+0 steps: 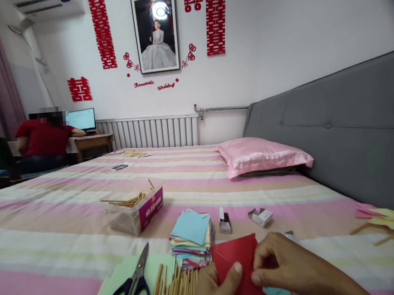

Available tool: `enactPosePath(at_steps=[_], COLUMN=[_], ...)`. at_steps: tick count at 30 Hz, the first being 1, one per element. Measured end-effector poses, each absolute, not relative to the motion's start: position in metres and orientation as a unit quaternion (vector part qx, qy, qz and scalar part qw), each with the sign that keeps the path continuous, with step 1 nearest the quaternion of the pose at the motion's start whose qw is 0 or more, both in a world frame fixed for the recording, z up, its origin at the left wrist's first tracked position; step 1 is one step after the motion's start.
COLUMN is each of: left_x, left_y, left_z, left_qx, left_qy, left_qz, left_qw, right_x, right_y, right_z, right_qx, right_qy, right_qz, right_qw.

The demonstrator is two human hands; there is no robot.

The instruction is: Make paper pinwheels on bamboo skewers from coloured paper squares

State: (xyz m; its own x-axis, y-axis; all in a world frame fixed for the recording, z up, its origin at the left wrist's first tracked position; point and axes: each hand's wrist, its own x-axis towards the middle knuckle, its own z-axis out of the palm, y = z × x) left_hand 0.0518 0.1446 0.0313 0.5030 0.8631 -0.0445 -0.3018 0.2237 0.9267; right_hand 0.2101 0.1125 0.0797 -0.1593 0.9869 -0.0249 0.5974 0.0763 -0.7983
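Note:
Both my hands are at the bottom edge, over a red square of paper (237,253) that lies on the bed. My left hand (216,284) pinches the sheet with its thumb on top. My right hand (288,265) has its fingers curled down onto the sheet's right side, pinching it. Just left of my left hand lies a bundle of thin wooden sticks (176,290). A stack of coloured paper squares (192,238), light blue on top, sits just beyond the red sheet.
Black-handled scissors (132,284) lie on a pale green sheet (116,276). A clear plastic box (137,211) holds more sticks. A small stapler (225,222) and a staple box (261,216) lie beyond. Folded paper pieces (390,223) lie right. A pink pillow (262,155) rests by the grey headboard. A person in red sits at a desk far left.

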Motion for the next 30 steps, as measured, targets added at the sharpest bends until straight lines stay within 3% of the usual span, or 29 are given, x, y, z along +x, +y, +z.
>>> enactPosePath(at_steps=[13,22,30], left_x=[0.049,0.051,0.054], left_y=[0.146,0.155,0.153], left_z=[0.032,0.01,0.019], left_qx=[0.536,0.396,0.339], left_qy=[0.294,0.301,0.285], left_qz=[0.397,0.488,0.517], left_qw=[0.684,0.717,0.733], right_x=[0.206,0.193,0.183], right_y=[0.108,0.11,0.113], right_z=[0.084,0.095,0.093], right_qx=[-0.623,-0.546,-0.536], right_qy=[-0.678,-0.598,-0.58], right_qz=[0.291,0.41,0.41], right_qw=[0.261,0.42,0.456])
